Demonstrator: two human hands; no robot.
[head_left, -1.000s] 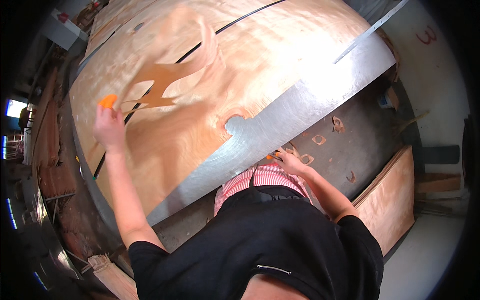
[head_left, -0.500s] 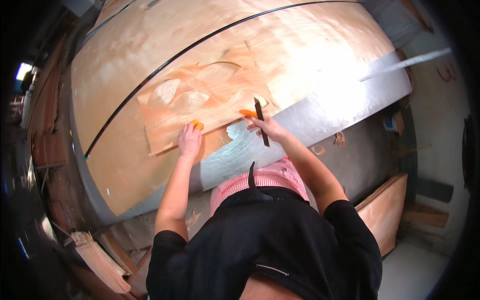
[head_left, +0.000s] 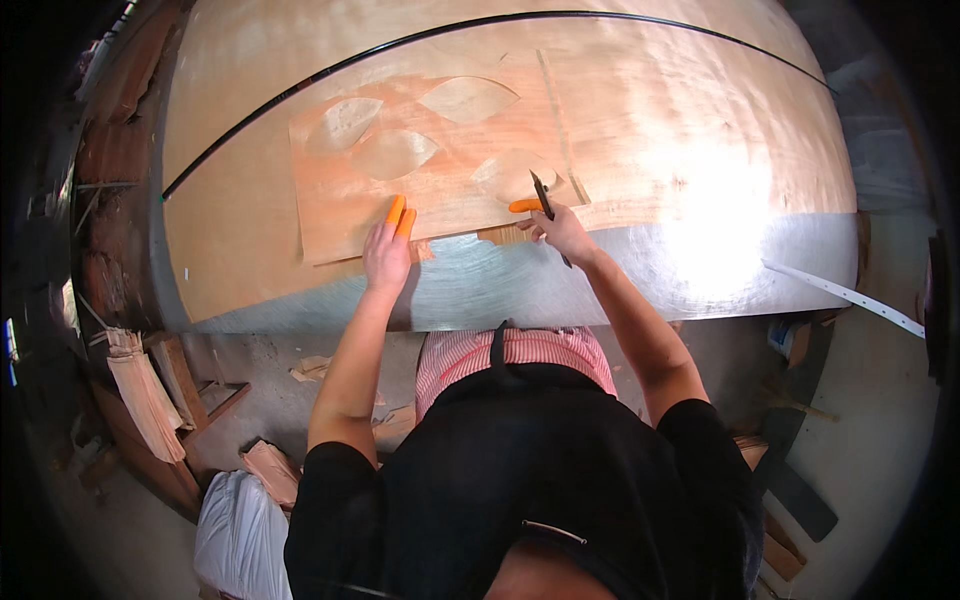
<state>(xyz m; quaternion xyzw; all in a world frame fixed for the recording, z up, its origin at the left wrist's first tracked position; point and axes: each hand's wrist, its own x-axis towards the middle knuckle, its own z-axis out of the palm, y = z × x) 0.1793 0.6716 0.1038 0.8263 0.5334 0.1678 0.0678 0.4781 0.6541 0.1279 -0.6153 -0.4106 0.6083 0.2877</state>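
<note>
My left hand (head_left: 387, 252) presses on the near edge of a thin wood veneer sheet (head_left: 340, 220), its fingers stretched out and orange finger covers on two of them. Close to the sheet's near right part, my right hand (head_left: 566, 238) holds a slim black utility knife (head_left: 546, 203), tip pointing away from me. An orange cover sits on a finger of that hand too. Several leaf-shaped patches (head_left: 395, 155) show paler in the sheet. One of them, a pale patch (head_left: 505, 175), lies just beyond the knife. Small veneer scraps (head_left: 422, 250) lie beside my left hand.
Beneath the sheet is a larger veneer panel (head_left: 235, 255) on a metal-topped table (head_left: 480, 295). A long black strip (head_left: 400, 45) arches across the far side. A white perforated strip (head_left: 850, 293) juts past the right edge. Veneer bundles (head_left: 148, 395) and a white sack (head_left: 240, 540) stand at lower left.
My view has turned, so the table and sheet appear more level. The right hand still holds the knife, and the left fingers now lie straighter on the sheet.
</note>
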